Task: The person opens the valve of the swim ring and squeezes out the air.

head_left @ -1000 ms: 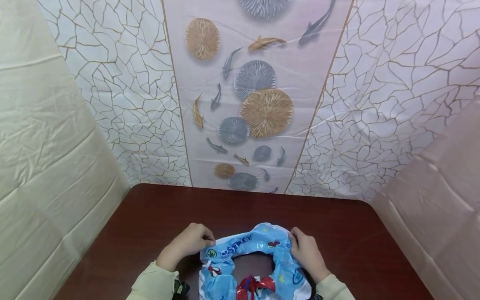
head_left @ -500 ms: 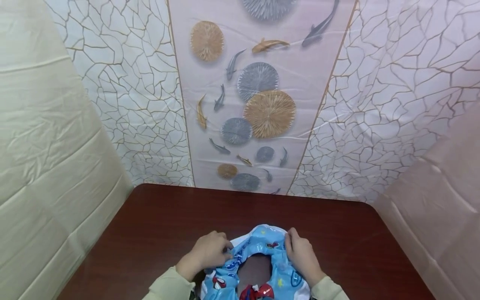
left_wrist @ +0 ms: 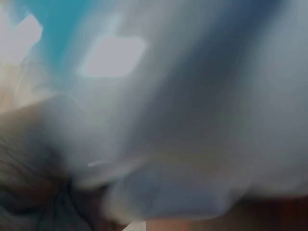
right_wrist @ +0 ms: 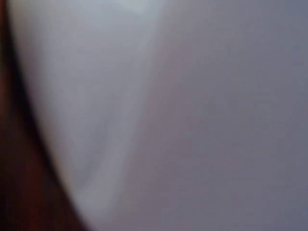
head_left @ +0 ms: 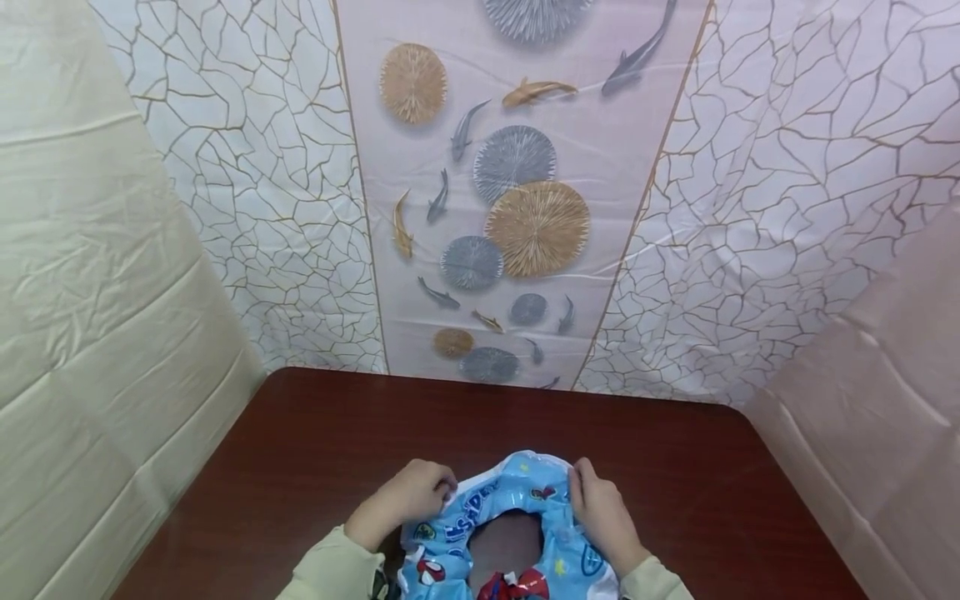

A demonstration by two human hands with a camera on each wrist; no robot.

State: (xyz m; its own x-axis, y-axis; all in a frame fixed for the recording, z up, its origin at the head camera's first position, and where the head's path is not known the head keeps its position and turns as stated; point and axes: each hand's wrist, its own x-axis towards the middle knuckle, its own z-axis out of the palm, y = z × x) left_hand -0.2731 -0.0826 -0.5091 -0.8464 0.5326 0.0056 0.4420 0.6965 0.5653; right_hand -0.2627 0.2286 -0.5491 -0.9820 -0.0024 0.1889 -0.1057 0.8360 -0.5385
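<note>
A soft, wrinkled blue swim ring with cartoon prints, lettering and a white edge lies at the front of the table, its lower part cut off by the head view. My left hand pinches its upper left edge with curled fingers. On the opposite side, my right hand grips the upper right edge, thumb toward the top. A red and blue figure shows inside the ring's opening. Both wrist views are blurred: pale plastic fills the left one, and a whitish surface the right.
The dark red-brown table extends behind and to both sides of the ring. A patterned cloth with fish and round leaves hangs at its back edge. Pale padded panels flank both sides.
My left hand moved right and inward along the ring's edge, folding the lettered part, then drew slightly back left so the lettering shows again. The right hand kept its hold, nearly still.
</note>
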